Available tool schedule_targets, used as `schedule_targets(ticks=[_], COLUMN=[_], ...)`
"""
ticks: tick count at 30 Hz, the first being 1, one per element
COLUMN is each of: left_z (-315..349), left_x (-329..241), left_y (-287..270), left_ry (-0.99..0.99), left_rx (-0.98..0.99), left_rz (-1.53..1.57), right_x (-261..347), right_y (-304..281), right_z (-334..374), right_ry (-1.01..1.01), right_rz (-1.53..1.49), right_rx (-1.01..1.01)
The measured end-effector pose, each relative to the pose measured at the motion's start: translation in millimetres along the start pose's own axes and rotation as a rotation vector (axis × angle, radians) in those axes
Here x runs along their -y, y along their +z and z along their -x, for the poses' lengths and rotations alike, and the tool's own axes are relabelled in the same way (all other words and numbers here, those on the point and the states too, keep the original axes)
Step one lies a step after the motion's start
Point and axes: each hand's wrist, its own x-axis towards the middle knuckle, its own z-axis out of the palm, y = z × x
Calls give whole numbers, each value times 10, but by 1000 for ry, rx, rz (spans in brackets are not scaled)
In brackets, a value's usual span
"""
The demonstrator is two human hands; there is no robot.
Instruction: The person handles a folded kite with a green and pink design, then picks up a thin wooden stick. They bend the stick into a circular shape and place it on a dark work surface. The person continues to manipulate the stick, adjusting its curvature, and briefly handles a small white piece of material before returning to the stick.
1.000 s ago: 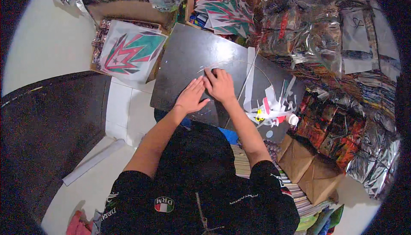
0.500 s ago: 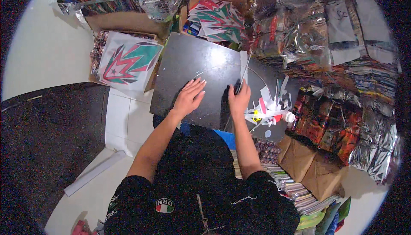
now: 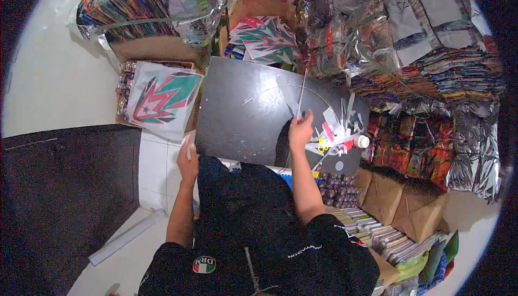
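My left hand [image 3: 187, 160] is off the board's left edge, fingers stretched up beside the lower corner of a thin white sheet [image 3: 181, 96] printed with a red, green and black star pattern. Whether the fingertips touch the sheet, I cannot tell. The sheet lies over a cardboard box of small round items. My right hand [image 3: 301, 132] is closed around a thin, straight stick [image 3: 302, 91] that points away from me above the dark board [image 3: 237, 112]. A thin curved strip [image 3: 317, 93] arches across the board beyond that hand.
Right of my right hand lie paper scraps [image 3: 340, 131], yellow-handled scissors [image 3: 322, 144] and a small white round container [image 3: 361, 142]. A box at the back holds more printed sheets [image 3: 267, 42]. Wrapped bundles [image 3: 415, 21] are stacked at the right, and paper bags [image 3: 399, 210] stand at the near right.
My left hand has left the board and moved left and nearer to me, to the printed sheet's corner. My right hand still holds the stick. The whole view has shifted slightly.
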Motion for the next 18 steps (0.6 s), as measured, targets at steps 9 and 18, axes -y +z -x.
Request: schedule_targets(ticks=[9, 18], left_z=[153, -705], left_x=[1014, 1855], left_y=[-919, -2071], left_ry=[-112, -54], left_rx=[15, 62], left_rz=[97, 153], right_x=[-137, 1178], right_y=[201, -45], right_z=[271, 1276], right_ry=[-61, 218], right_rz=[-465, -1107], right_rx=[-102, -71])
